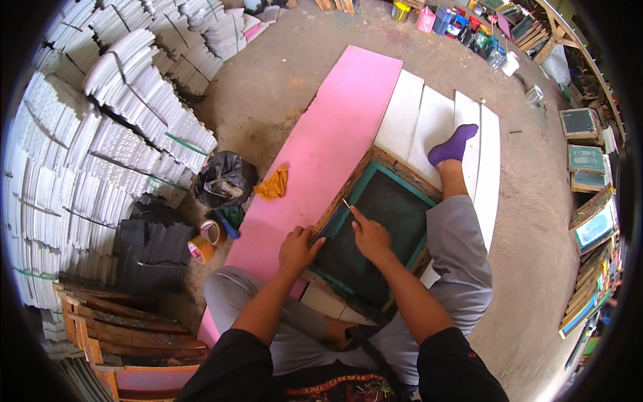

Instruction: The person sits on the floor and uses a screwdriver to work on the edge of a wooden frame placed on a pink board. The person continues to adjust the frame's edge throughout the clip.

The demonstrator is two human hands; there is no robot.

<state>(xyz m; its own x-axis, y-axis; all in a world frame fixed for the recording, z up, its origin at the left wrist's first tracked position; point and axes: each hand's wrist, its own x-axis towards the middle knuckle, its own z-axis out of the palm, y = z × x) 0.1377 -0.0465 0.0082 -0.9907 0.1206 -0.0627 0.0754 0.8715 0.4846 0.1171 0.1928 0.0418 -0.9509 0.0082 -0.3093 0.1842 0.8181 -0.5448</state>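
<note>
A wooden screen-printing frame (434,194) with dark mesh and a green border lies tilted across my lap area, over pink and white sheets. My left hand (299,250) grips the frame's left edge, thumb reaching onto the inner border. Over the mesh, my right hand (370,236) is closed on a thin pale stick (345,202); its tip points at the upper left part of the green border. Whether it is a brush or a plain stick, I cannot tell. An orange-yellow cloth (272,184) lies crumpled on the pink sheet (335,107) beyond my left hand.
Bundled white sheet stacks (134,74) fill the left side. A black plastic bag (226,179) and tape rolls (201,249) stand by the pink sheet. Wooden frames (127,331) are at lower left. Paint containers (462,30) line the back; more screens (586,159) stand right.
</note>
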